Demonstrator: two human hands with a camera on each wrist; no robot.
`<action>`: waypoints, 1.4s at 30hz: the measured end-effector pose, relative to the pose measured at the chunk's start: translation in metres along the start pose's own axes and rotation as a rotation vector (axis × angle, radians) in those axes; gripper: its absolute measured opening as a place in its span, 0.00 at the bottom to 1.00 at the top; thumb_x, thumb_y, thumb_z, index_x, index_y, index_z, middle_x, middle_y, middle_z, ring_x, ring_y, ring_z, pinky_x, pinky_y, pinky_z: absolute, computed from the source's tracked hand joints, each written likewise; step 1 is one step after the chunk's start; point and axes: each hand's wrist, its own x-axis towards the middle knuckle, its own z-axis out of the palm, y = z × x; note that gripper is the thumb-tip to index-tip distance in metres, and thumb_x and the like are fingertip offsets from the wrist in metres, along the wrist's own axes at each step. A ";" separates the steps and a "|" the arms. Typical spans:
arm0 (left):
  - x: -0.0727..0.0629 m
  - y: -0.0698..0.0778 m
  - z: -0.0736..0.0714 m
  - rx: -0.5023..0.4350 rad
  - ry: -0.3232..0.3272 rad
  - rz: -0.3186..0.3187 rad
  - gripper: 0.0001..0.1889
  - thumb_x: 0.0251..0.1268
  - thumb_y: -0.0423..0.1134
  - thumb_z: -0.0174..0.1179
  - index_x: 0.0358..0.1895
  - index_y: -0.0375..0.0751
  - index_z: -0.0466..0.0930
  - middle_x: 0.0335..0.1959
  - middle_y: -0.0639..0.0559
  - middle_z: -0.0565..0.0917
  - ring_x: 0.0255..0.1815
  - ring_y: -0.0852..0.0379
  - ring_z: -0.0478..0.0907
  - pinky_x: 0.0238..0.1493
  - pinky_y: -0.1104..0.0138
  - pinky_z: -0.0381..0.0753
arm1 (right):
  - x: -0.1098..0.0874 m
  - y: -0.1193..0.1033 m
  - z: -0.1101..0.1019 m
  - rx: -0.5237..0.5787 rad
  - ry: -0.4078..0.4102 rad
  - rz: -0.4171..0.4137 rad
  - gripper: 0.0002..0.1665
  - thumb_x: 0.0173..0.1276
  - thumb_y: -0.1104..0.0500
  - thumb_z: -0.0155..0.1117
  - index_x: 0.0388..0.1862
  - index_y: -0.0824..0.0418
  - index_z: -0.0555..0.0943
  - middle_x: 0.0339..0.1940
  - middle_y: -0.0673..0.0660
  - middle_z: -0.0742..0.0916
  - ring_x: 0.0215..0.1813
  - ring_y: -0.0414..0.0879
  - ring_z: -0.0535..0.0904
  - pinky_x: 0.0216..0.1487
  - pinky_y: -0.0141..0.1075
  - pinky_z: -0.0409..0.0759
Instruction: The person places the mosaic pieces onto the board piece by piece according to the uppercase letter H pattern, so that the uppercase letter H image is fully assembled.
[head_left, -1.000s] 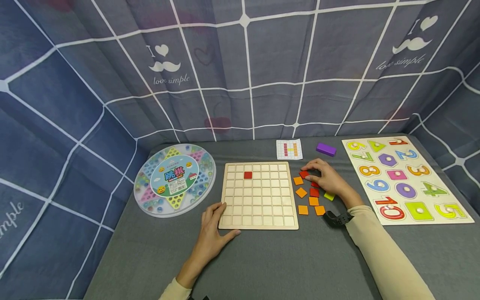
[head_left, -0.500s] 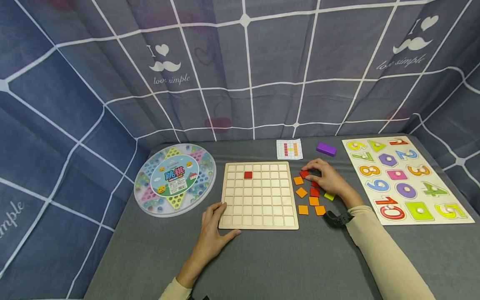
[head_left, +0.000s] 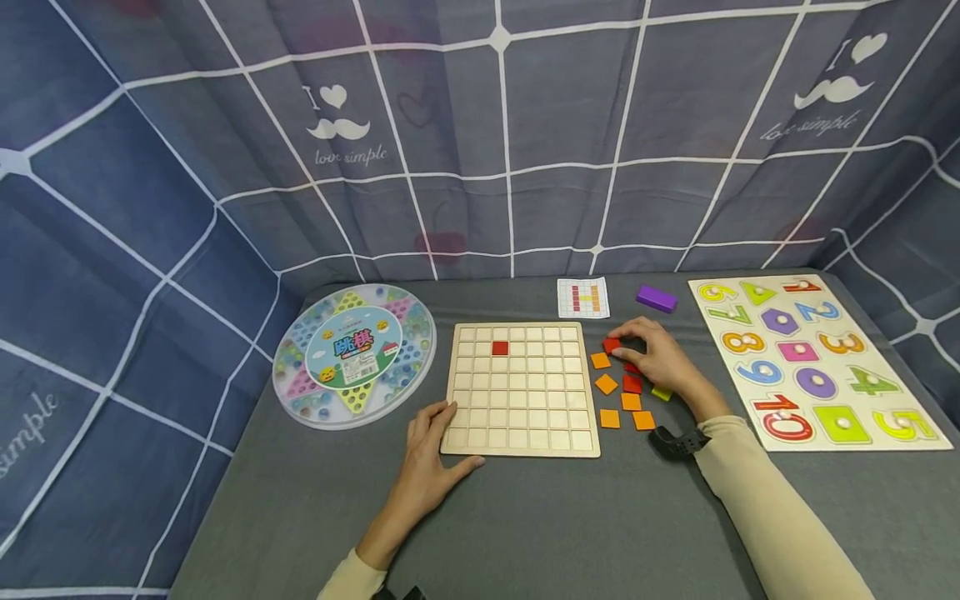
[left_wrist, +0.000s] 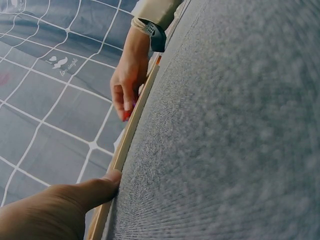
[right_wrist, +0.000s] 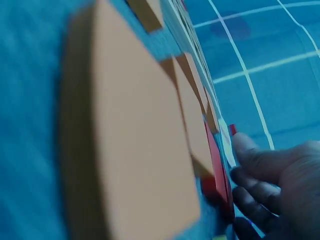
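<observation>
In the head view, my left hand [head_left: 427, 460] rests at the near left corner of a wooden grid board [head_left: 521, 390], fingers along its left edge, thumb by its near edge. The left wrist view shows the thumb [left_wrist: 97, 190] touching the board's rim. One red tile [head_left: 500, 348] sits in a cell of the second row from the far side. Right of the board, my right hand [head_left: 660, 358] pinches another red tile [head_left: 611, 344] between thumb and fingertips. Beneath and around that hand lie more red tiles [head_left: 632, 384], several orange tiles [head_left: 610, 418] and a yellow-green tile [head_left: 662, 392].
A pattern card [head_left: 583, 298] with coloured squares and a purple block [head_left: 656, 299] lie behind the tiles. At left is a round Chinese checkers set [head_left: 354, 357]; at right, a number-and-shape puzzle board [head_left: 819, 363]. A grid-patterned curtain [head_left: 465, 133] surrounds the grey table.
The head view has shifted slightly. At my right fingertips the red tile looks a little raised. My left hand stays at the board's corner.
</observation>
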 end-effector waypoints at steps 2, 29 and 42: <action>0.001 0.000 0.001 -0.001 0.002 0.009 0.45 0.45 0.45 0.79 0.69 0.35 0.68 0.65 0.38 0.69 0.61 0.42 0.65 0.57 0.47 0.71 | 0.000 -0.008 0.002 -0.021 0.036 -0.008 0.14 0.65 0.61 0.69 0.49 0.60 0.84 0.49 0.59 0.82 0.56 0.56 0.72 0.62 0.55 0.63; 0.001 0.002 -0.002 -0.005 -0.030 -0.018 0.45 0.46 0.45 0.78 0.69 0.35 0.68 0.65 0.39 0.68 0.62 0.43 0.64 0.58 0.48 0.71 | 0.042 -0.122 0.110 -0.050 -0.014 -0.041 0.16 0.57 0.50 0.76 0.43 0.54 0.88 0.44 0.52 0.84 0.52 0.52 0.73 0.54 0.51 0.56; 0.001 0.001 -0.002 -0.021 -0.027 -0.021 0.44 0.47 0.45 0.78 0.69 0.36 0.68 0.66 0.38 0.68 0.62 0.43 0.64 0.57 0.48 0.72 | 0.042 -0.114 0.120 -0.048 -0.015 -0.048 0.16 0.57 0.50 0.76 0.44 0.52 0.87 0.46 0.53 0.81 0.56 0.54 0.70 0.58 0.56 0.53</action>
